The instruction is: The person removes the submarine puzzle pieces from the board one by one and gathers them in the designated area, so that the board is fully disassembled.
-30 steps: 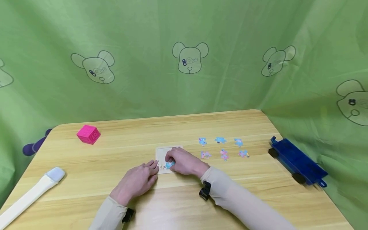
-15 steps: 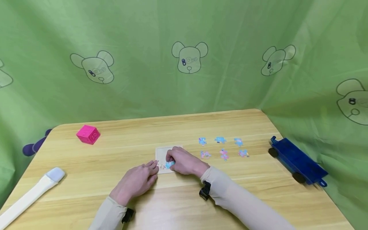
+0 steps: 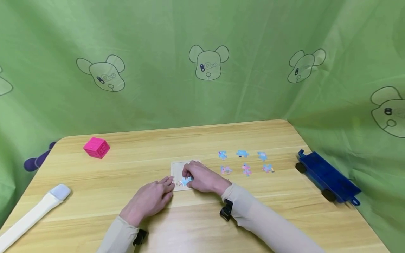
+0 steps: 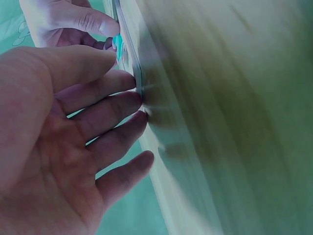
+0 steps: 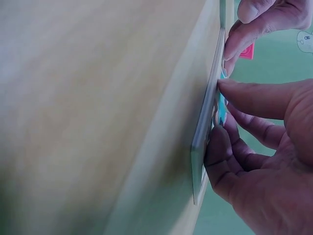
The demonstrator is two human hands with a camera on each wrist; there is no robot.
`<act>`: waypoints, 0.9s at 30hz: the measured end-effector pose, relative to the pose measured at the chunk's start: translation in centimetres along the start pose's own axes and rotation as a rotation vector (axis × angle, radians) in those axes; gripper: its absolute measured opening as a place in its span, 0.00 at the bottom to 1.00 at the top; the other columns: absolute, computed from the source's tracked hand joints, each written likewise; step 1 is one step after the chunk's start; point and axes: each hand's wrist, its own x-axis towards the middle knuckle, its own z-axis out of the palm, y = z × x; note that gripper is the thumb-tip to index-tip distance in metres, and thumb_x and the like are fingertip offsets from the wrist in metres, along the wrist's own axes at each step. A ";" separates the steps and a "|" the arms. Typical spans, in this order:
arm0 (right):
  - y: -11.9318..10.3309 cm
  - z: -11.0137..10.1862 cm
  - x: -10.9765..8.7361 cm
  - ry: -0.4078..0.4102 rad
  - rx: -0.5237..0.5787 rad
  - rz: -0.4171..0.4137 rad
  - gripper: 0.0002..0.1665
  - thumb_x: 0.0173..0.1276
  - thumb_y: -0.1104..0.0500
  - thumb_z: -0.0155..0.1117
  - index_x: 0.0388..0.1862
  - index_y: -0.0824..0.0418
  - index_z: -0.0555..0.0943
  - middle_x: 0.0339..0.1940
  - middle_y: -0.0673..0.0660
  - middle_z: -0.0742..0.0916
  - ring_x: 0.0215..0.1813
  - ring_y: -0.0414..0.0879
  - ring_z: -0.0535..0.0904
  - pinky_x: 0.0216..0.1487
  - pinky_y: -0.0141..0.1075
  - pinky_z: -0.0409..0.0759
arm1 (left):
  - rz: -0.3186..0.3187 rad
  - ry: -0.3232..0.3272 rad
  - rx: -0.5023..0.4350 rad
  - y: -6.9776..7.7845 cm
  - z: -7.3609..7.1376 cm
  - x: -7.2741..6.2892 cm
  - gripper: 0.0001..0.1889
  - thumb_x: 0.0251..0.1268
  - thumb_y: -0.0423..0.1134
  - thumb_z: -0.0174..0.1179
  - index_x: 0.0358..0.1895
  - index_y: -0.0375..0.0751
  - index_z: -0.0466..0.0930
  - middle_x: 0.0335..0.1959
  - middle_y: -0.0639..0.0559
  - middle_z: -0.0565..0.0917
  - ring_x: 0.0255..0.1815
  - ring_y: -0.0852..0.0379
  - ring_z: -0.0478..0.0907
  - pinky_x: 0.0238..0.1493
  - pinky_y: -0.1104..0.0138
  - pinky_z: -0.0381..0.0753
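A small pale puzzle tray (image 3: 178,167) lies flat near the middle of the wooden table. My right hand (image 3: 204,178) bends over its near part, pinching a light-blue puzzle piece (image 3: 186,181) low against the tray. In the right wrist view the thumb and fingers close around that piece (image 5: 222,116), right at the tray's surface; part of it is hidden by them. My left hand (image 3: 150,198) rests at the tray's left edge with its fingers extended. Seen from the left wrist, those fingertips (image 4: 140,100) meet the tray's rim.
Several loose blue and pink puzzle pieces (image 3: 242,154) lie in two rows right of the tray. A blue wheeled toy wagon (image 3: 329,177) stands at the right edge. A pink block (image 3: 97,148) sits at the back left, with a long white-handled tool (image 3: 34,215) nearer the front left.
Both hands keep nearly the same place. Under the right fingertips the blue piece has shifted and turned slightly on the tray.
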 end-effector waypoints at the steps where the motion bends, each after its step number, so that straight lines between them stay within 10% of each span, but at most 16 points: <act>1: 0.0 0.0 0.0 0.001 0.002 0.000 0.12 0.60 0.66 0.71 0.41 0.59 0.78 0.36 0.52 0.77 0.41 0.44 0.72 0.45 0.35 0.75 | 0.000 0.000 0.002 0.0 0.0 0.0 0.19 0.71 0.37 0.58 0.60 0.32 0.78 0.66 0.36 0.72 0.66 0.38 0.69 0.62 0.46 0.71; 27: 0.4 -1.3 0.1 -0.032 0.131 -0.004 0.08 0.65 0.71 0.60 0.38 0.59 0.79 0.30 0.49 0.80 0.34 0.41 0.75 0.39 0.34 0.77 | -0.016 0.000 -0.018 0.0 0.0 0.0 0.20 0.71 0.37 0.59 0.61 0.31 0.77 0.66 0.37 0.72 0.67 0.39 0.68 0.63 0.46 0.70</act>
